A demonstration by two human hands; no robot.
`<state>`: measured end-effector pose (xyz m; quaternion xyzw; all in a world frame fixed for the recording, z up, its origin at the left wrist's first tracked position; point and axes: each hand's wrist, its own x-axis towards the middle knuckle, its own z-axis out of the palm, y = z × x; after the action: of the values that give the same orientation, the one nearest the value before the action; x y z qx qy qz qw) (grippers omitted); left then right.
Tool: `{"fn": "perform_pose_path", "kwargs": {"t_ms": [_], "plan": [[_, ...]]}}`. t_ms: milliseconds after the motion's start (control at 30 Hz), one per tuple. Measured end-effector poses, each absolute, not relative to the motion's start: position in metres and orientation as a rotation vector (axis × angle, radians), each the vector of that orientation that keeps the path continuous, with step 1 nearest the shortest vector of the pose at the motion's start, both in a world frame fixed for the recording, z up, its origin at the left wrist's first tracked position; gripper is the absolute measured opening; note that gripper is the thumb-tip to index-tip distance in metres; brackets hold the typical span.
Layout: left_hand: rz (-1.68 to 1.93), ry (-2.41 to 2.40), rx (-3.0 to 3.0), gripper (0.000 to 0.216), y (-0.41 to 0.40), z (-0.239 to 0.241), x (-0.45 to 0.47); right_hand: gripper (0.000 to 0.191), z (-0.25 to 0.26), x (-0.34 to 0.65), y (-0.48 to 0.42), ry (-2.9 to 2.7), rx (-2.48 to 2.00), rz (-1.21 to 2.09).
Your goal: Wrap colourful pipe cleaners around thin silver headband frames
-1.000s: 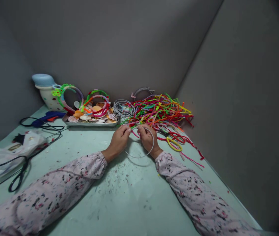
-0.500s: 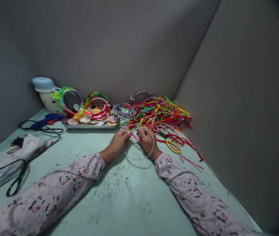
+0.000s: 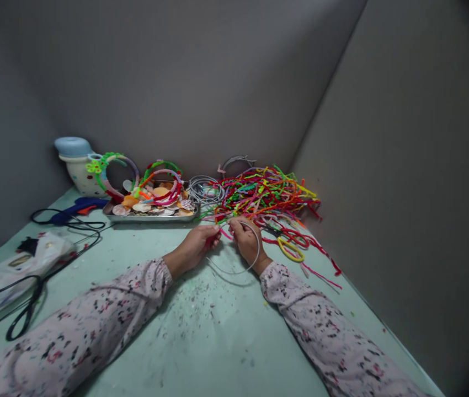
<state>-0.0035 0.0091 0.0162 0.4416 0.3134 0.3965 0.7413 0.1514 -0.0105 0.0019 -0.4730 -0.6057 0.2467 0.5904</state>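
Note:
My right hand (image 3: pixel 245 242) is closed around a thin grey wire hoop (image 3: pixel 234 273), pinching its upper part. The hoop curves down over the wrist side, and one loose end points left below my left hand (image 3: pixel 195 245). The left fingers are also closed, pinching a bright pink pipe cleaner (image 3: pixel 226 234) near the hoop's top. Where the pipe cleaner meets the wire is too small and partly hidden to make out. Both hands hover just above the pale green table (image 3: pixel 201 342).
Behind my hands lie a metal tray (image 3: pixel 155 219) of seashells with decorated hoops, a wire coil (image 3: pixel 205 190) and a heap of coloured pipe cleaners (image 3: pixel 267 193). Yellow-handled scissors (image 3: pixel 291 250) lie right. A blue glue gun (image 3: pixel 79 208), black cord (image 3: pixel 38 284), plastic bag (image 3: pixel 48 248) and lidded container (image 3: pixel 81 171) stand left.
My left hand has shifted slightly left and down, away from the right hand, and its fingers have turned a little. The right hand still grips the hoop.

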Motion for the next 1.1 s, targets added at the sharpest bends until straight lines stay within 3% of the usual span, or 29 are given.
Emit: {"fn": "perform_pose_path", "kwargs": {"t_ms": [367,567,1100], "plan": [[0.859,0.679,0.880,0.009,0.0067,0.0187,-0.0041,0.027,0.0040,0.1505,-0.0113,-1.385,-1.103,0.610],[0.839,0.687,0.846,0.018,0.0088,0.0176,-0.0049,0.028,0.0090,0.1497,-0.0119,-1.312,-1.138,0.642],[0.822,0.651,0.870,0.009,0.0087,0.0182,-0.0048,0.029,0.0033,0.1495,-0.0072,-1.297,-1.108,0.705]]}}
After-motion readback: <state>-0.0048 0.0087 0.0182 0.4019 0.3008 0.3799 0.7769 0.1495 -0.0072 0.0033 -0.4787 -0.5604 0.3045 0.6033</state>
